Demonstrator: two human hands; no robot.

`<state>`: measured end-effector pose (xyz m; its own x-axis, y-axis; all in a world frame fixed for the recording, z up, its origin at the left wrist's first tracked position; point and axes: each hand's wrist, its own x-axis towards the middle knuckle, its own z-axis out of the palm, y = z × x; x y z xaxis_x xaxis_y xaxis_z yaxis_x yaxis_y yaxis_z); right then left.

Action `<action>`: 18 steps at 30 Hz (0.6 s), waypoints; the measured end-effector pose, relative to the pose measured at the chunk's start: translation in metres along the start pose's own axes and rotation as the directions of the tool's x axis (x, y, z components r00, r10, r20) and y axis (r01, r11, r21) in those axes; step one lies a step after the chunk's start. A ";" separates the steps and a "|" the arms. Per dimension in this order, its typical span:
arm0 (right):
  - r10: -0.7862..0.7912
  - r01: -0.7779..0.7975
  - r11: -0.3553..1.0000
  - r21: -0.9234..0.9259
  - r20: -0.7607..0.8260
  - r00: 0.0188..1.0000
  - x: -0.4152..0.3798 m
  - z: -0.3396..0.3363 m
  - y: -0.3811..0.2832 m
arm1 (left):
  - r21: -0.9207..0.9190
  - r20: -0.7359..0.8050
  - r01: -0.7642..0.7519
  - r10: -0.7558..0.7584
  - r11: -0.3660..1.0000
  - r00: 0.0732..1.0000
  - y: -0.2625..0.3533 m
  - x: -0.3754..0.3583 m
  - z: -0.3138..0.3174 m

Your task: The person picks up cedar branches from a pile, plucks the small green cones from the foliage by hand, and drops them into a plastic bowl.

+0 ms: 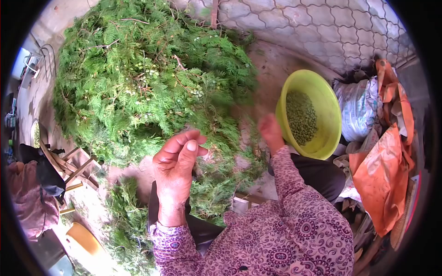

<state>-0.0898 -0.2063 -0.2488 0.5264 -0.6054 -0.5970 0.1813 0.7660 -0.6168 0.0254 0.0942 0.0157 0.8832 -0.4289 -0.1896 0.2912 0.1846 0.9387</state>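
My left hand (177,163) is raised in front of the cut evergreen branches (152,78), palm side partly toward me. Its fingers are curled in against the thumb, and whatever lies between them, if anything, is hidden. My right hand (270,129) is smeared by motion beside the left wall of a yellow-green basin (329,110); its fingers cannot be made out. Small round green cones (301,117) lie in the bottom of the basin, which appears tilted toward me. Pale green cones also show among the leafy sprays of the heap.
A wire mesh (313,27) runs along the back right. White sacks (359,108) and orange sacking (382,175) lie right of the basin. Someone in a dusty pink garment (30,198) is at the left edge, near a wooden stool (69,161) and a yellow container (85,238).
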 end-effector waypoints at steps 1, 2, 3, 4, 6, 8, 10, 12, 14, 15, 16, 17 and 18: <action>0.027 0.000 0.961 -0.276 0.095 0.995 -0.012 0.029 0.021 | -0.024 0.020 0.003 -0.003 1.000 1.000 0.000 0.000 -0.002; 0.078 0.030 0.848 -0.529 0.180 0.981 -0.020 0.051 0.043 | -0.048 0.041 0.007 -0.005 0.999 0.999 0.000 0.000 -0.004; 0.155 0.059 0.703 -0.709 0.234 0.960 -0.016 0.059 0.070 | -0.042 0.037 0.007 -0.005 0.999 0.999 0.000 0.000 -0.004; 0.241 0.109 0.524 -0.845 0.269 0.933 -0.005 0.061 0.098 | -0.039 0.005 -0.001 0.001 0.999 1.000 0.000 0.000 -0.002; 0.172 0.583 -0.036 -0.811 0.570 0.803 0.034 0.053 0.155 | -0.036 -0.024 -0.015 0.014 0.999 1.000 -0.001 0.001 -0.002; 0.117 0.467 0.068 -0.882 0.472 0.874 0.034 0.074 0.172 | -0.032 -0.033 -0.018 0.017 0.999 0.999 0.000 0.001 -0.001; 0.080 0.336 0.169 -0.926 0.353 0.932 0.035 0.086 0.176 | -0.033 -0.040 -0.017 0.016 0.999 0.999 0.000 0.002 -0.003; 0.140 0.450 -0.223 -0.865 0.428 0.893 0.043 0.100 0.167 | -0.032 -0.045 -0.014 0.013 0.999 0.999 0.000 0.002 -0.003; 0.056 0.384 -0.136 -0.913 0.380 0.923 0.027 0.102 0.148 | -0.036 -0.042 -0.021 0.019 0.999 0.999 0.002 0.003 -0.002; -0.018 0.317 -0.038 -0.948 0.318 0.948 0.016 0.103 0.135 | -0.026 -0.043 -0.026 0.024 0.999 0.999 0.003 0.002 -0.002; -0.025 0.322 -0.043 -0.946 0.323 0.946 0.005 0.101 0.122 | -0.017 -0.043 -0.030 0.029 0.999 0.999 0.003 0.002 -0.003; 0.075 0.310 0.029 -0.950 0.311 0.947 -0.006 0.096 0.110 | -0.025 -0.041 -0.038 0.036 0.999 0.998 0.003 0.002 -0.003; 0.174 0.290 0.100 -0.952 0.303 0.937 -0.015 0.091 0.098 | -0.027 -0.036 -0.041 0.040 0.999 0.999 0.003 0.002 -0.003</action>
<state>-0.0045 -0.1024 -0.2533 0.7766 -0.3684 -0.5110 -0.6202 -0.3051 -0.7227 0.0289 0.0967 0.0172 0.9068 -0.3893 -0.1620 0.2645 0.2262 0.9375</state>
